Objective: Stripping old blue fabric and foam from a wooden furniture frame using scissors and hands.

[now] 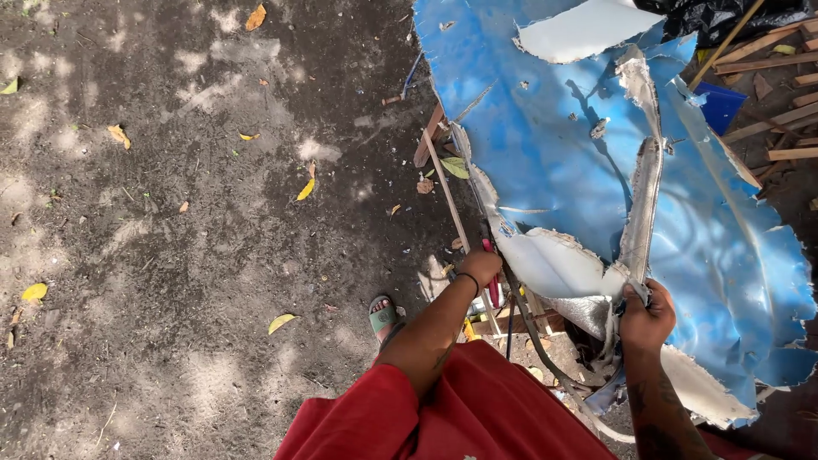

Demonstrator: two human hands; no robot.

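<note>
**Hands on a torn blue sheet over bare dirt**

Right hand (646,317) is closing tight into a fist around the lower end of a bent grey strip (643,204), a narrow crumpled band that's running up across the big blue sheet (562,145). Left hand (479,267) is curling shut over something with red handles (492,285), right at the sheet's near edge. Can't really tell what the tool is, since the fingers are covering most of it and only a bit of red is poking out below the fist. A dark band is sitting on that wrist.

Plenty is getting cut off here. The sheet is running out of the picture at the top and right, and the red clothing (460,417) is hiding whatever is lying directly below. One foot in a green sandal (383,317) is peeking out just left of the left forearm.

The sheet itself is looking thin and glossy, blue on the face and pale white where it's folding back, with ragged, jagged torn edges all round. It's lying crumpled on the ground at the right, touching both hands. Rough wooden slats (771,85) are piling up at the upper right. The ground (170,213) is dark, gritty dirt with yellow dry leaves (305,190) scattered about.
</note>
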